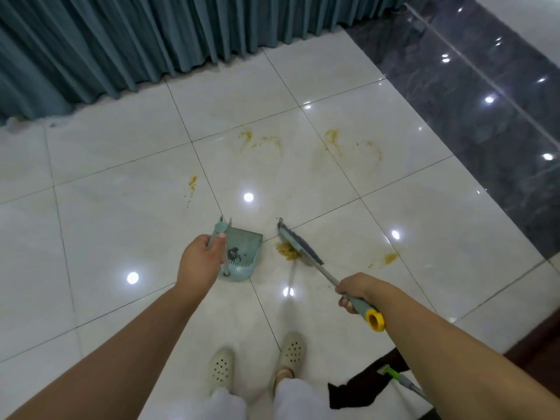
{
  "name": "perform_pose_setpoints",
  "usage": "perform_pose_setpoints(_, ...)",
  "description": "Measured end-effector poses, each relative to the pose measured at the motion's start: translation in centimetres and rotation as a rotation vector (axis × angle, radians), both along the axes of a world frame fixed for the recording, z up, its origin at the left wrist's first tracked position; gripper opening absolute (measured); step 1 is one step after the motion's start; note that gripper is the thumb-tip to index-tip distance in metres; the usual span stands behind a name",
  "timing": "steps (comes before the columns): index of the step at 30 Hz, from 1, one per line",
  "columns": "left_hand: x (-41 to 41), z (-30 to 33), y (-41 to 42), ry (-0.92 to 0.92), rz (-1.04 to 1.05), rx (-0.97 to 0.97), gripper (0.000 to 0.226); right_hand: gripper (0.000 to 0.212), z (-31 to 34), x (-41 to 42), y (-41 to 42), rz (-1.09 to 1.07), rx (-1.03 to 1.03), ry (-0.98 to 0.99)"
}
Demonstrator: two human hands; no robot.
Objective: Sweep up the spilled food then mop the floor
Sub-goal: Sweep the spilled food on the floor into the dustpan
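A person's left hand (pixel 198 259) curls around the dustpan (pixel 241 253) handle. The right hand (pixel 359 294) grips the broom (pixel 298 245) handle. Its head rests against a pile of spilled food (pixel 286 251) just beside the dustpan, on white floor tiles (pixel 121 222).

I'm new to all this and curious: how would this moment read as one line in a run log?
step: sweeping | left hand: holds dustpan | right hand: holds broom | food pile: beside dustpan | stains: remain | mop: unused

Teal pleated curtain (pixel 121 47) along far wall; dark marble floor strip (pixel 485 116) at right; cream perforated clogs (pixel 221 369) on feet.
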State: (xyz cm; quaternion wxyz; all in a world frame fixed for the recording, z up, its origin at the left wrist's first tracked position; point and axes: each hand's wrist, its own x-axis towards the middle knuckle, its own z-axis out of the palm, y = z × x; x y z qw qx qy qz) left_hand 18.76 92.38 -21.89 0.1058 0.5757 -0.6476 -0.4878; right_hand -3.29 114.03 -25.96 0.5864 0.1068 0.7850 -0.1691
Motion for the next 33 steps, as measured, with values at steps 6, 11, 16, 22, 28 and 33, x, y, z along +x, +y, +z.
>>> perform_pose_setpoints(6, 2.8, 0.7, -2.2, -0.031, -0.188, 0.046, 0.042, 0.014, 0.8, 2.6, -1.3, -0.164, -0.049, -0.037)
perform_pose_setpoints(11, 3.6, 1.3, -3.4, -0.040, -0.300, 0.108, 0.043, 0.014, 2.3, 2.3, -1.1, -0.277, -0.099, -0.025)
perform_pose_setpoints(16, 3.6, 1.3, -3.3, -0.085, -0.437, 0.131, 0.041, 0.015, 2.5, 2.1, -1.4, -0.211, -0.075, 0.055)
perform_pose_setpoints(22, 3.5, 0.5, -3.3, -0.096, -0.499, 0.155, 0.040, 0.015, 0.1, 2.4, -2.1, -0.187, -0.053, 0.074)
perform_pose_setpoints(28, 3.6, 0.0, -4.5, -0.146, -0.549, 0.158, 0.041, 0.015, -2.9, 5.1, -1.9, -0.096, 0.016, 0.014)
perform_pose_setpoints(33, 4.0, -0.3, -4.7, -0.196, -0.636, 0.084, 0.040, 0.019, -2.5, 7.0, -2.2, -0.043, 0.024, -0.049)
